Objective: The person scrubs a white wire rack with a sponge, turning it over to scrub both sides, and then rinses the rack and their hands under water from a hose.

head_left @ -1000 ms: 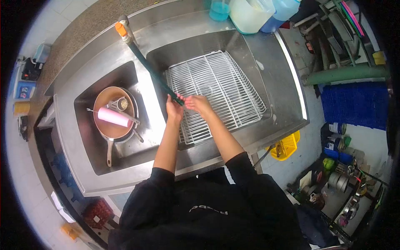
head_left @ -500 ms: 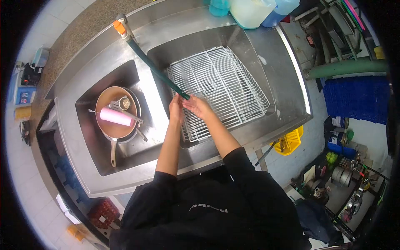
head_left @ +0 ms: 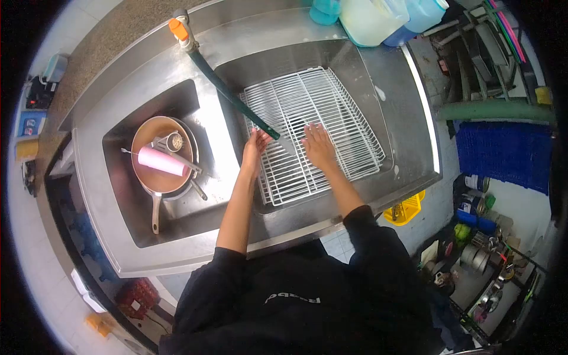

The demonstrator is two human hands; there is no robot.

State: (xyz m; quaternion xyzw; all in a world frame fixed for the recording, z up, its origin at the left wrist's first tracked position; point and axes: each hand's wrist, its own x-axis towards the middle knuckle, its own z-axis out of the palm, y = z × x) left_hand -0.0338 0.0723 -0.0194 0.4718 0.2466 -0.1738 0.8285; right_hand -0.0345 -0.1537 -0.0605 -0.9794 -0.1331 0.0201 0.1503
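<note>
A dark green hose [head_left: 228,94] hangs from the tap [head_left: 184,36] over the right basin, and water runs from its end. Close beside the hose end is my left hand [head_left: 255,149], its fingers partly curled; whether it grips the hose is unclear. My right hand [head_left: 319,147] is spread palm down over the white wire rack [head_left: 296,171], to the right of the water, with nothing held. The rack lies in the right basin [head_left: 290,54].
In the left basin [head_left: 127,213] are a brown pan [head_left: 148,136] and a pink cylinder [head_left: 163,161]. Jugs [head_left: 373,21] stand at the back right. A yellow basket [head_left: 409,210] sits below the counter's right front.
My right hand has moved right, away from my left hand, and its fingers have spread over the rack. Water now shows at the hose end, and the whole view has shifted slightly.
</note>
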